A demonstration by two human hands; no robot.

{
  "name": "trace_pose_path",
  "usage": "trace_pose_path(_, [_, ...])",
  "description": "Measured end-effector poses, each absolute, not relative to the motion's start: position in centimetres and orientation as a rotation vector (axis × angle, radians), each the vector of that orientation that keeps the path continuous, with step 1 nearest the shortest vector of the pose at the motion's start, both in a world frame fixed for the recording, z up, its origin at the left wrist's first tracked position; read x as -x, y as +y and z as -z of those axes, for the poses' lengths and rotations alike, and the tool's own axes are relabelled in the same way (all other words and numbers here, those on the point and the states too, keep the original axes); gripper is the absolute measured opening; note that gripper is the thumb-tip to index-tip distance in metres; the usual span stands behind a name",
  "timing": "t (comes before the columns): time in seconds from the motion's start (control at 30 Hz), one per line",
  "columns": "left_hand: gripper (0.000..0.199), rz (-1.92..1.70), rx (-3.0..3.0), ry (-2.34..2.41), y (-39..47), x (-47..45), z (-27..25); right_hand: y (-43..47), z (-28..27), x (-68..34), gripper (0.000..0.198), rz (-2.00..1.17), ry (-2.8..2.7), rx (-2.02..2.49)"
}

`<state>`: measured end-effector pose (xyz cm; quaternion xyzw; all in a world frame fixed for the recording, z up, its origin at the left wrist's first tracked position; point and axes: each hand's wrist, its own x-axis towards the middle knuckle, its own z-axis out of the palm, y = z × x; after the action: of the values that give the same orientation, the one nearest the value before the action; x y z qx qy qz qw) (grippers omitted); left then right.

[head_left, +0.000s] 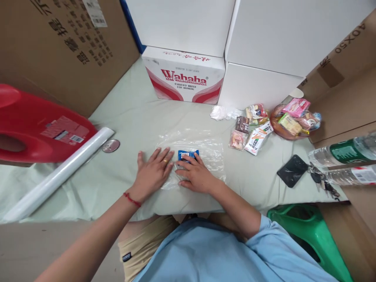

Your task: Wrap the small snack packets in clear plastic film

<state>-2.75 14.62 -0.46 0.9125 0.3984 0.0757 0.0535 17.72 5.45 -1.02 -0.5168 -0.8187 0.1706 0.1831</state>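
Note:
A clear plastic sheet [210, 156] lies spread and wrinkled on the pale green cloth in front of me. On it sits a small blue snack packet [188, 152], partly covered by the fingers of my right hand [196, 172]. That hand rests with its fingers apart over the packet's near side. My left hand [152, 168] lies flat with spread fingers at the sheet's left edge, a ring on one finger and a red cord at the wrist. Neither hand grips anything that I can see.
To the right are several snack packets [255, 138], a bowl of snacks [289, 131], a black phone [292, 170], keys [323, 182] and two bottles [349, 150]. A film roll [63, 172] and red jug [44, 125] stand left. Behind is a Wahaha box [185, 78].

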Motion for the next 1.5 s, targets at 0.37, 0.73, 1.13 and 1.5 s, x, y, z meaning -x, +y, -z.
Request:
trace_pose_path(0.37, [0.058,-0.262,-2.753,1.170,15.8,5.0,2.3,6.5,-1.4,-41.5,0.050,0.184,-1.192,2.226])
trace_pose_path(0.73, [0.060,-0.306,-2.711,1.168,15.8,5.0,2.3,8.7,3.9,-40.2,0.059,0.046,-1.365,2.406])
trace_pose_path(1.13, [0.059,-0.328,-2.693,1.200,15.8,5.0,2.2,8.5,-0.2,-49.4,0.047,0.194,-1.028,2.568])
trace_pose_path(1.5, [0.059,-0.310,-2.722,1.232,15.8,4.9,2.0,13.8,0.5,-50.4,0.056,0.273,-1.052,2.576])
